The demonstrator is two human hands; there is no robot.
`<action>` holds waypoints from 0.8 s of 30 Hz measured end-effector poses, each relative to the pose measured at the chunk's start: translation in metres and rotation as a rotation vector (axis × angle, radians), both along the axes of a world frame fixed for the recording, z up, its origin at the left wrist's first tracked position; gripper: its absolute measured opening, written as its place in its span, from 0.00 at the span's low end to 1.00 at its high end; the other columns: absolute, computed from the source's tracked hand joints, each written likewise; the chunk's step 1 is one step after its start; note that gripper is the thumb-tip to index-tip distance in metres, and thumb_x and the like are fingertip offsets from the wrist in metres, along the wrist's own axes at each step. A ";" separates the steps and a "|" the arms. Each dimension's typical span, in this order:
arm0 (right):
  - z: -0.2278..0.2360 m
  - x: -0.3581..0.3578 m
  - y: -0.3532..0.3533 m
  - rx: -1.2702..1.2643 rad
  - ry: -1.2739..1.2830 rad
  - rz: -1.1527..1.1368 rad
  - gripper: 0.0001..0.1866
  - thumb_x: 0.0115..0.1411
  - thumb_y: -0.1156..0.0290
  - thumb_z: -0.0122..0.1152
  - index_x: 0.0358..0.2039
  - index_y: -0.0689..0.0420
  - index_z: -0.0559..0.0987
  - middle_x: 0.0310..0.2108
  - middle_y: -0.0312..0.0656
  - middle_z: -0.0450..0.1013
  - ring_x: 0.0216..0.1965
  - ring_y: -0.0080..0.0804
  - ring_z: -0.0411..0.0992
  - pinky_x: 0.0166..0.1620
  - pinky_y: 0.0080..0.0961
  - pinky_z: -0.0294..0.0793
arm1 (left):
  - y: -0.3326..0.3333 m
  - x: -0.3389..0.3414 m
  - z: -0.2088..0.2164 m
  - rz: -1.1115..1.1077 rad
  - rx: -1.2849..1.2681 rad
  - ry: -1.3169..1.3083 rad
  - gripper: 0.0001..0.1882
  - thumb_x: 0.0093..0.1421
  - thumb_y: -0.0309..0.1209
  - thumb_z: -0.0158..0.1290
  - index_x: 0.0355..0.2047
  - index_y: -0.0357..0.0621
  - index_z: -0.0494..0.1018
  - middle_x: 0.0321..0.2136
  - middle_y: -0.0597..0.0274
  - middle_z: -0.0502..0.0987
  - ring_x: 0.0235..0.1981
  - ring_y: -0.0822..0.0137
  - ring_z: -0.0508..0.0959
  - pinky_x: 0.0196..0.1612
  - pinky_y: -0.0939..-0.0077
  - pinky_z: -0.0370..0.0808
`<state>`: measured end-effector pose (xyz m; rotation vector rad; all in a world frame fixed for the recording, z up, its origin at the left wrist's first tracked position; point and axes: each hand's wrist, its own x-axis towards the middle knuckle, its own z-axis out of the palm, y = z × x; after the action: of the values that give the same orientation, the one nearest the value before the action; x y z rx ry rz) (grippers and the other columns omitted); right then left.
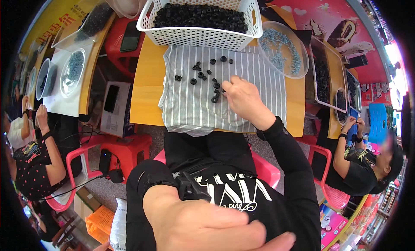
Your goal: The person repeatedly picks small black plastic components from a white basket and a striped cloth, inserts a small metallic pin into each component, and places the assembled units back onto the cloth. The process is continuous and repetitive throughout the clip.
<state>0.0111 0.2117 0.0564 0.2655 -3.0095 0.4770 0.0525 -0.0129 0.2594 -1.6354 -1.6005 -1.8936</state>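
On a grey-and-white striped cloth [259, 91] lie several small black ring-shaped parts [193, 81], some single and some clustered. My right hand [242, 97] rests over the cloth beside a short row of these black parts [215, 99]. Its fingers are bent together, and a dark bit shows at the fingertips, mostly hidden. Close to the camera at the bottom, my left hand [203, 229] is raised in front of my body with its fingers curled in. What it holds, if anything, is out of sight.
A white perforated basket [199, 36] full of black parts stands at the table's far side. Right of it is a round clear tray [298, 39] of pale blue pieces. People sit at side tables left and right. A pink chair is under me; a red stool [129, 153] stands left.
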 end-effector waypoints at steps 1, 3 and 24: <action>-0.002 0.001 -0.001 -0.011 0.012 0.005 0.06 0.52 0.75 0.63 0.31 0.60 0.76 0.31 0.50 0.72 0.35 0.51 0.75 0.36 0.46 0.74 | 0.002 -0.001 0.002 0.005 -0.014 0.018 0.10 0.53 0.30 0.59 0.36 0.43 0.81 0.25 0.57 0.81 0.18 0.66 0.74 0.18 0.77 0.65; -0.001 0.007 -0.006 -0.097 0.001 0.029 0.07 0.52 0.75 0.63 0.31 0.60 0.75 0.31 0.49 0.71 0.34 0.52 0.75 0.36 0.46 0.74 | 0.031 -0.004 -0.018 -0.064 0.129 0.123 0.10 0.57 0.32 0.58 0.38 0.43 0.81 0.30 0.51 0.81 0.19 0.63 0.74 0.19 0.75 0.67; 0.018 0.067 0.020 -0.736 -0.016 -0.217 0.11 0.52 0.84 0.64 0.37 0.62 0.80 0.27 0.44 0.71 0.26 0.36 0.73 0.29 0.28 0.70 | 0.052 -0.044 -0.238 -0.292 -0.119 -1.393 0.14 0.61 0.17 0.57 0.48 0.35 0.77 0.38 0.59 0.81 0.36 0.72 0.82 0.39 0.79 0.79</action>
<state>0.0782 0.2319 0.0746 -0.1184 -2.5901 1.4777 0.0085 0.0393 0.0216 -0.3677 -1.8116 -3.4911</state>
